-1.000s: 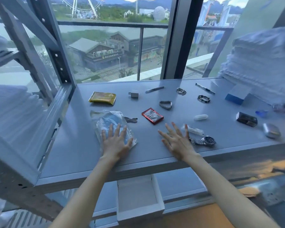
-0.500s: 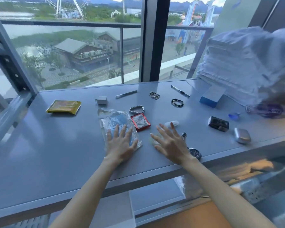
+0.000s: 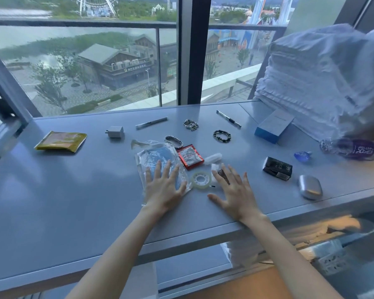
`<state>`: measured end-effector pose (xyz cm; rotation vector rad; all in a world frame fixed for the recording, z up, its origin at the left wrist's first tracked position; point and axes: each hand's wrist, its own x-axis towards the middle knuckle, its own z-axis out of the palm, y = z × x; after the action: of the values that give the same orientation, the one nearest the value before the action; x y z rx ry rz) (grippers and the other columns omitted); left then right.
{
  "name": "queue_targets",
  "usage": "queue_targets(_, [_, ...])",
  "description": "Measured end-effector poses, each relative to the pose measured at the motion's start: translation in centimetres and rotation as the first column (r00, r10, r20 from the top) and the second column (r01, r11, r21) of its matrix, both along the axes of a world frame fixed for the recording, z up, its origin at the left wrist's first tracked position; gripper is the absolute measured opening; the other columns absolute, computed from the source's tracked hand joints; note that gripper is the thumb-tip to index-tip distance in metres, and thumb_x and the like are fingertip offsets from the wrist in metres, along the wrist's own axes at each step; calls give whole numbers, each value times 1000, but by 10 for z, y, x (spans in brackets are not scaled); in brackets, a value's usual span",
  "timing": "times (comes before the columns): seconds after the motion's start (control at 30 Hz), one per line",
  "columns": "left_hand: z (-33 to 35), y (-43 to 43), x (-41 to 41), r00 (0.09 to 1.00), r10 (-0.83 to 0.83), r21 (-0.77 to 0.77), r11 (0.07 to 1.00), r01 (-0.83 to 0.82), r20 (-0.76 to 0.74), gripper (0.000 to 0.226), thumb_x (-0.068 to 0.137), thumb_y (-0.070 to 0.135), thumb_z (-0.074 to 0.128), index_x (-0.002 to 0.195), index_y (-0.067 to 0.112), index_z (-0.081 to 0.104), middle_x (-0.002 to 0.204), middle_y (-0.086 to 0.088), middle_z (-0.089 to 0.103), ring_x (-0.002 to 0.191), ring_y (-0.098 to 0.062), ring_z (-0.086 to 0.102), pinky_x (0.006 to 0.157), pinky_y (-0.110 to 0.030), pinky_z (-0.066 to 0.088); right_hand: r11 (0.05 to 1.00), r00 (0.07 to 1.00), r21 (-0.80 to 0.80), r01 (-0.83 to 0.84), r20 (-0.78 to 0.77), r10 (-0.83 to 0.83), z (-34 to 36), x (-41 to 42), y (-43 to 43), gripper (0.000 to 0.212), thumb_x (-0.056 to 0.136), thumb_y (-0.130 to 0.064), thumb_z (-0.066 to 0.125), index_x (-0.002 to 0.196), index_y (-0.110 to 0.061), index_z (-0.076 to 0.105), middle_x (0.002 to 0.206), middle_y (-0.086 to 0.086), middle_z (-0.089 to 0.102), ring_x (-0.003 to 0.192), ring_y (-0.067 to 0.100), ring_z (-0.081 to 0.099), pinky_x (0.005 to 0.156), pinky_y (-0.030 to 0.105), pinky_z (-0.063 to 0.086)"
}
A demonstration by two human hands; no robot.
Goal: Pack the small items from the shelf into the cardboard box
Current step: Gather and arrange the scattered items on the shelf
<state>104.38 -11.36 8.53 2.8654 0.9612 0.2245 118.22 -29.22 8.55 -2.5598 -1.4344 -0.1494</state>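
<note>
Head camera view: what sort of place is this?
Likely an upper-floor storeroom or packing area: a grey metal shelf strewn with small goods, a stack of wrapped white textiles at its right end, and a window overlooking rooftops.

The right hand is hiding most of a dark object; far right of it, a purple-labelled bottle is showing blurred.

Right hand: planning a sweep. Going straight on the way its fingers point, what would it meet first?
Probably the small dark item between the fingers of the right hand, then the white oval case beyond; depth is unclear.
</note>
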Motion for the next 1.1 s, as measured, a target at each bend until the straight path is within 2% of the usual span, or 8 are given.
queue_targets(0.13, [-1, -4, 23, 1000, -5, -5, 1000, 5, -1, 65, 89, 59, 23, 147, 33, 12, 159, 5, 8, 146, -21, -6, 116, -51, -9, 999, 999, -37, 28, -19, -29, 4, 34, 10, 69, 87, -64, 37, 146, -32, 19, 158, -2, 12, 145, 18, 9, 116, 50, 1])
queue_targets(0.33, [3, -13, 59, 999, -45, -35, 998, 45, -10, 66, 89, 58, 23, 148, 31, 11, 159, 3, 6, 146, -22, -8, 115, -51, -10, 997, 1000, -77, 26, -13, -27, 11, 70, 21, 69, 87, -65, 34, 146, -32, 19, 157, 3, 14, 145, 20, 10, 117, 50, 1])
queue_targets(0.47, [13, -9, 63, 990, -78, -139, 986, 94, 116, 61, 94, 53, 29, 148, 26, 16, 158, 2, 11, 146, -20, -7, 116, -48, -11, 999, 997, 1, -34, 73, 34, 15, 68, 25, 65, 90, -55, 42, 145, -25, 26, 156, 7, 19, 145, 22, 11, 115, 51, -3])
queue_targets(0.6, [17, 16, 30, 977, -88, -29, 995, 95, 195, 55, 96, 48, 29, 145, 23, 28, 156, 4, 21, 146, -15, -4, 116, -47, -11, 964, 975, 160, -212, 106, 197, 25, 35, 52, 54, 90, -35, 54, 138, -15, 42, 150, 12, 33, 142, 27, 24, 115, 52, 8])
queue_targets(0.73, [20, 63, -20, 986, -9, 16, 1000, 7, 169, 54, 97, 46, 29, 146, 21, 28, 156, 3, 21, 146, -15, 1, 118, -46, -7, 918, 935, 189, -348, 137, 326, 35, -7, 100, 52, 90, -29, 56, 138, -12, 42, 149, 13, 34, 142, 28, 25, 115, 50, 6])
queue_targets(0.97, [16, 162, -112, 981, 161, 47, 985, -167, 108, 57, 96, 43, 35, 147, 21, 24, 158, -1, 14, 146, -18, 3, 118, -45, -1, 922, 928, 114, -370, 84, 362, 33, -67, 187, 55, 95, -33, 46, 144, -18, 29, 156, 7, 20, 145, 20, 12, 117, 47, -1])
queue_targets(1.1, [13, 225, -141, 968, 242, 55, 968, -246, 66, 60, 94, 43, 39, 147, 21, 21, 158, -4, 12, 146, -22, 5, 117, -46, 0, 947, 949, 83, -310, 90, 303, 29, -83, 223, 55, 96, -33, 44, 146, -20, 25, 157, 6, 15, 146, 18, 7, 116, 49, -4])
